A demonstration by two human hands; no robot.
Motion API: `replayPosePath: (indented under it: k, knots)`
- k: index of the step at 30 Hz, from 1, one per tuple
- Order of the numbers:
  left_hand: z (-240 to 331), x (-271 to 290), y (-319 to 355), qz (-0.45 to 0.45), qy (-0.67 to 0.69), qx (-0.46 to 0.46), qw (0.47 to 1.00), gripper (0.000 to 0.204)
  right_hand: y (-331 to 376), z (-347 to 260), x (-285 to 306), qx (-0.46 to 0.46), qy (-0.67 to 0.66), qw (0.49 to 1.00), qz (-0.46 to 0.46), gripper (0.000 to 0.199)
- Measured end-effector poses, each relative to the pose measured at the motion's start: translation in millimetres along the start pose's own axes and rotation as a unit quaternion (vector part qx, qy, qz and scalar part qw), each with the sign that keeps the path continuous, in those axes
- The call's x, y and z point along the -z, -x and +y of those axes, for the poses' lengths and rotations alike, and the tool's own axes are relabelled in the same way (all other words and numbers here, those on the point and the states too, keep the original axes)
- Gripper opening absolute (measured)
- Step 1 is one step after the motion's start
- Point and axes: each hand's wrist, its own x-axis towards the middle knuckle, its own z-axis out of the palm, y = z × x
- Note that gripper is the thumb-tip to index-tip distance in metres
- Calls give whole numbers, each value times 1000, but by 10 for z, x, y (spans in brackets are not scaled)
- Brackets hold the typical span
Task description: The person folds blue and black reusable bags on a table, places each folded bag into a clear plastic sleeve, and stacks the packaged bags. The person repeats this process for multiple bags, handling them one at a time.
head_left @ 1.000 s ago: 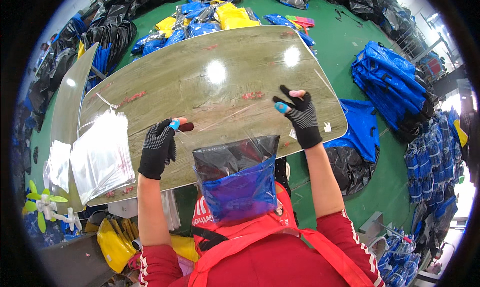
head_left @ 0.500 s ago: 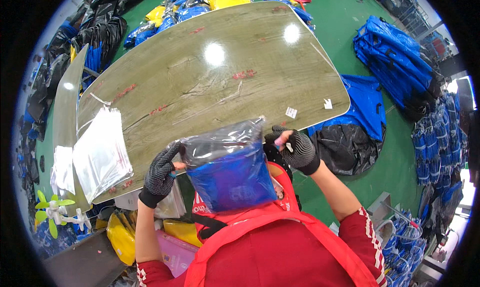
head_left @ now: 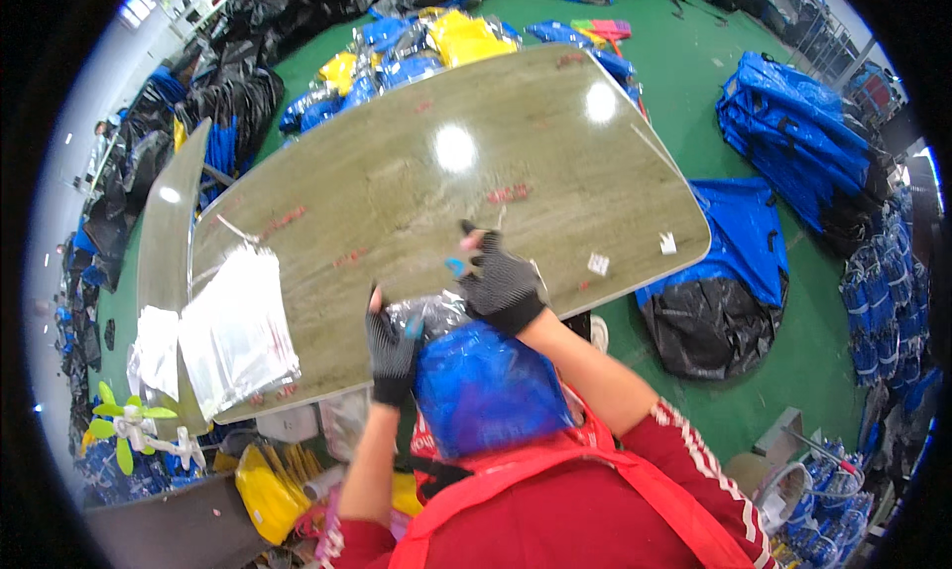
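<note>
A folded blue piece in a clear plastic bag [head_left: 486, 385] rests against my front, below the near edge of the table. My left hand [head_left: 394, 351], in a dark dotted glove with bare fingertips, is closed on the bag's upper left corner, a thumb pointing up. Gloved the same way, my right hand [head_left: 504, 283] is above the bag's upper right side, its fingers apart over the table. Small blue bits show at the fingers of both hands; what they are I cannot tell. The bag's upper right corner is hidden under my right hand and wrist.
The glossy wood-patterned table [head_left: 397, 212] carries a stack of clear plastic bags [head_left: 243, 321] at left. A small green fan [head_left: 127, 420] stands at lower left. Blue and black bags [head_left: 714, 321] lie on the green floor at right, and yellow and blue packages [head_left: 466, 38] beyond the table.
My right hand has moved left and up from the bag's right corner to above its top. My left hand has come inward, and the bag's top is now bunched lower. The view has shifted slightly.
</note>
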Motion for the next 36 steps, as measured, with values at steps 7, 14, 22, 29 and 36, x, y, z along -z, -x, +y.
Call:
replayPosePath:
  k: [7, 14, 22, 29, 36]
  knots:
    - [6, 299, -347, -111, 122, -24, 986, 42, -41, 46, 666, 33, -523, 836, 164, 13]
    - [1957, 71, -1318, 93, 102, -313, 940, 25, 228, -503, 1285, 96, -476, 863, 137, 48]
    - [2119, -456, 15, -36, -85, -335, 938, 24, 461, -688, 1433, 254, -36, 964, 63, 76]
    - [2263, -357, 23, -75, -165, -436, 881, 27, 596, -670, 1488, 285, 84, 952, 72, 85]
    - [2186, -434, 113, -37, -104, -431, 896, 24, 701, -730, 1329, 208, -316, 926, -5, 85]
